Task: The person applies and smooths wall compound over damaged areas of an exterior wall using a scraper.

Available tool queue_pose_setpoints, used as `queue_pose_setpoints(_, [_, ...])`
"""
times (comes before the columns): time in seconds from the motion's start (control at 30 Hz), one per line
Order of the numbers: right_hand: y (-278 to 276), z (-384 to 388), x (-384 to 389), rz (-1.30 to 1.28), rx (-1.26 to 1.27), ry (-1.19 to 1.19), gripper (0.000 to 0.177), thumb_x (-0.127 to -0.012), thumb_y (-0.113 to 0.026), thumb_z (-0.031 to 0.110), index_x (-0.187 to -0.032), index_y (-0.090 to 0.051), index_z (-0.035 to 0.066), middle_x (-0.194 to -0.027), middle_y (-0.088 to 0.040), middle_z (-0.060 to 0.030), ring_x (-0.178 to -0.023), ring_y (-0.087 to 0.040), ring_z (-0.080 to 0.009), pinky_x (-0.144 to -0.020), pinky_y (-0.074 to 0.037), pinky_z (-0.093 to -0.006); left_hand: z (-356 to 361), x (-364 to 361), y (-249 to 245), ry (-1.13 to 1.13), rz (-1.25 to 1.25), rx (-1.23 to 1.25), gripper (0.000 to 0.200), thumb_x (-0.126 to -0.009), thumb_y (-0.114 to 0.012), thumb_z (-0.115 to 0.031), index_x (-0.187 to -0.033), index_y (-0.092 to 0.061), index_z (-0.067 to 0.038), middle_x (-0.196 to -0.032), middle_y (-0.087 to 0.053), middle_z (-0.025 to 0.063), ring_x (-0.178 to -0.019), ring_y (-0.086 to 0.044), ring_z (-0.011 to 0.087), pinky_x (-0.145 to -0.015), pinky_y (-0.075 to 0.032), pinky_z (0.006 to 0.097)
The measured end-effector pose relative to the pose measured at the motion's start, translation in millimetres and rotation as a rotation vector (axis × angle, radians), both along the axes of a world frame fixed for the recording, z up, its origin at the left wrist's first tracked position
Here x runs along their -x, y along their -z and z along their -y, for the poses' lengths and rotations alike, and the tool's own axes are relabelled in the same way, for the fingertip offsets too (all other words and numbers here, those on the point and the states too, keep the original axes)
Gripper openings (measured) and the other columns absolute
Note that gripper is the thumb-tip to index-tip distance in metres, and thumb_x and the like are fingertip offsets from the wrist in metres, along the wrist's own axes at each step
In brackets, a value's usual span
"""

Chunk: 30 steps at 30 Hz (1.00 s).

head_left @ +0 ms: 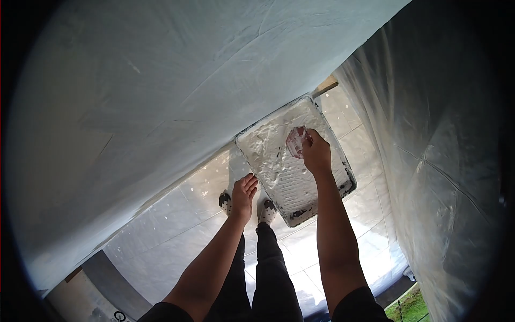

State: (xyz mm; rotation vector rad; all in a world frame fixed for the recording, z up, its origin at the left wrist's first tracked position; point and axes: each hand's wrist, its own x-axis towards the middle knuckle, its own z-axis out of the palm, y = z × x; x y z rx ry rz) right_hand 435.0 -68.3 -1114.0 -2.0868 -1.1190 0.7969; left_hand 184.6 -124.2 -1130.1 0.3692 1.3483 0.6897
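My right hand (317, 153) is closed on a see-through, reddish piece (295, 141) smeared with white, which looks like a small plastic cup. It is over a large paint tray (352, 180) with a dark, paint-crusted rim. Thick white paint (268, 142) coats the inside of the tray, lumpy toward the wall and ridged in the nearer part. Beside the tray's left edge, my left hand (245, 194) holds nothing, its fingers stretched out toward the rim.
A pale, smooth wall (161, 91) fills the upper left. Plastic sheeting (424, 150) hangs on the right. My shoes (267, 211) stand on a tiled floor (198, 196) spotted with white, close to the tray. Grass (413, 306) shows at the lower right.
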Motion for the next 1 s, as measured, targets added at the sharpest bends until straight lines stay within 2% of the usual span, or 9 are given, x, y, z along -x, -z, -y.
queue_pose_setpoints(0.27, [-6,42,38,-0.282,0.022,-0.206,0.031,-0.097,-0.062,0.014,-0.125,-0.066,0.001,-0.104,-0.073,-0.0219,-0.097,-0.072,-0.036,-0.085,-0.056,-0.0406,3,3,2,-0.045,0.06,0.016,0.07,-0.104,-0.032,-0.045,-0.149,-0.042,0.008,-0.151,-0.049,0.0236,-0.141,-0.045,0.0326,-0.123,-0.029,0.0447])
queue_pose_setpoints(0.37, [-7,70,59,-0.221,-0.034,-0.229,0.031,-0.097,-0.062,0.014,-0.124,-0.067,0.001,-0.104,-0.073,-0.0218,-0.096,-0.073,-0.0357,-0.085,-0.056,-0.0394,5,5,1,-0.048,0.049,0.031,0.07,-0.104,-0.031,-0.044,-0.149,-0.042,0.009,-0.151,-0.049,0.024,-0.141,-0.045,0.033,-0.123,-0.029,0.045])
queue_pose_setpoints(0.47, [-3,81,63,-0.001,-0.069,-0.114,0.032,-0.096,-0.063,0.014,-0.125,-0.067,0.001,-0.107,-0.073,-0.0214,-0.097,-0.072,-0.0346,-0.086,-0.056,-0.04,14,9,3,-0.028,0.065,0.031,0.071,-0.104,-0.033,-0.046,-0.149,-0.043,0.007,-0.151,-0.049,0.0227,-0.141,-0.045,0.0322,-0.122,-0.029,0.0446])
queue_pose_setpoints(0.53, [-8,82,61,-0.236,-0.095,0.171,0.032,-0.095,-0.065,0.011,-0.124,-0.067,-0.001,-0.103,-0.074,-0.0207,-0.092,-0.073,-0.0313,-0.083,-0.055,-0.0395,15,11,3,-0.019,0.082,0.021,0.071,-0.104,-0.036,-0.049,-0.149,-0.044,0.006,-0.15,-0.05,0.0215,-0.141,-0.045,0.0314,-0.122,-0.028,0.044])
queue_pose_setpoints(0.67, [1,76,75,-0.081,0.004,-0.094,0.033,-0.095,-0.061,0.011,-0.124,-0.067,-0.001,-0.103,-0.073,-0.0228,-0.094,-0.073,-0.0348,-0.083,-0.056,-0.04,19,10,0,-0.115,0.14,0.074,0.068,-0.103,-0.034,-0.044,-0.144,-0.048,0.008,-0.143,-0.055,0.0207,-0.133,-0.051,0.031,-0.12,-0.033,0.045])
queue_pose_setpoints(0.8, [-7,59,66,-0.348,-0.012,0.094,0.031,-0.095,-0.06,0.012,-0.122,-0.067,-0.002,-0.103,-0.073,-0.0243,-0.096,-0.073,-0.0379,-0.085,-0.056,-0.0411,16,16,2,-0.102,0.162,0.058,0.069,-0.103,-0.035,-0.045,-0.146,-0.046,0.008,-0.147,-0.053,0.0209,-0.136,-0.049,0.0314,-0.121,-0.031,0.0449])
queue_pose_setpoints(0.87, [0,58,72,-0.341,-0.008,0.056,0.031,-0.095,-0.059,0.012,-0.123,-0.067,-0.001,-0.106,-0.072,-0.0248,-0.098,-0.072,-0.0388,-0.085,-0.056,-0.0416,20,18,7,-0.086,0.182,0.054,0.07,-0.104,-0.035,-0.046,-0.149,-0.043,0.008,-0.15,-0.05,0.0216,-0.139,-0.046,0.032,-0.122,-0.029,0.0449])
queue_pose_setpoints(0.93, [7,57,76,-0.109,-0.033,-0.187,0.032,-0.096,-0.06,0.012,-0.124,-0.067,-0.001,-0.109,-0.072,-0.0248,-0.099,-0.072,-0.0374,-0.085,-0.056,-0.0419,20,19,10,-0.091,0.209,0.049,0.071,-0.103,-0.036,-0.046,-0.149,-0.042,0.008,-0.151,-0.049,0.0217,-0.14,-0.045,0.032,-0.122,-0.029,0.0447])
queue_pose_setpoints(1.0, [6,53,75,-0.113,-0.08,-0.152,0.033,-0.097,-0.06,0.013,-0.125,-0.066,-0.002,-0.113,-0.071,-0.0259,-0.099,-0.071,-0.039,-0.086,-0.056,-0.0435,20,20,12,-0.089,0.207,0.049,0.071,-0.103,-0.036,-0.046,-0.149,-0.042,0.008,-0.151,-0.049,0.0216,-0.14,-0.045,0.0319,-0.122,-0.029,0.0447])
